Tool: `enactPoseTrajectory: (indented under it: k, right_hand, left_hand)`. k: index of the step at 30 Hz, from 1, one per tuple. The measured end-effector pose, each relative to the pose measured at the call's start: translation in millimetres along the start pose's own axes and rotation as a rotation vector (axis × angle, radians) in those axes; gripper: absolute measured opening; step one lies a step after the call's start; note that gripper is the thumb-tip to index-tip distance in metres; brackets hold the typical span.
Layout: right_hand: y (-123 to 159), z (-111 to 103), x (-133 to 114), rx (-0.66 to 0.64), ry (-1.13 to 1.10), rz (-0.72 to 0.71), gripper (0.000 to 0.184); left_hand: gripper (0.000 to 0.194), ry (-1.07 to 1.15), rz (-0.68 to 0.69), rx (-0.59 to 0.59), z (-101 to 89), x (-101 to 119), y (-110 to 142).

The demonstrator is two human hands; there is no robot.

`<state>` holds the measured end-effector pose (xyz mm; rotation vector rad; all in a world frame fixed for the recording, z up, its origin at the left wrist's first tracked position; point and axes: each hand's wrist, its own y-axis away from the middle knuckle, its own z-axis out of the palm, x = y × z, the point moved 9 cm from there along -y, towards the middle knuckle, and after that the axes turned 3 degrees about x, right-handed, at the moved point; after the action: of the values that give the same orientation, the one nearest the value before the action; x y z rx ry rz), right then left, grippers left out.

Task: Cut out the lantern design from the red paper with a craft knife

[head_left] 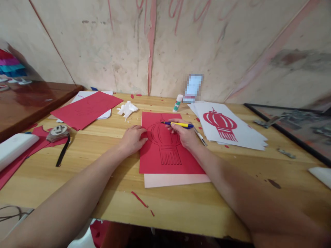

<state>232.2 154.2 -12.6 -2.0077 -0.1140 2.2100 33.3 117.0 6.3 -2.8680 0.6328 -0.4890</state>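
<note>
A sheet of red paper (170,168) with a lantern drawn on it in dark lines lies in front of me. A pale sheet (176,180) sticks out beneath its lower edge. My right hand (182,132) grips a blue and yellow pen (179,125), its tip close to the top of the lantern drawing. At the paper's left edge rests my left hand (133,138), thumb apart from the fingers, holding nothing. Just right of the right hand lies a slim craft knife or pen (200,137), partly hidden; I cannot tell which.
White sheets (248,136) bearing a red cut-paper lantern (219,120) lie at the right. Behind stand a glue stick (178,103) and a blurred phone (193,88). Crumpled tissue (127,109), another red sheet (88,108) and a round reel with a black strap (59,132) are leftward.
</note>
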Motion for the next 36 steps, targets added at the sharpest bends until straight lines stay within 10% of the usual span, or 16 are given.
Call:
enactPoseTrajectory:
  k: [36]
  right_hand:
    - [-12.4, -7.9, 7.6, 0.020, 0.011, 0.000, 0.030]
  left_hand:
    - [0.024, 0.024, 0.031, 0.064, -3.2, -1.7, -0.8]
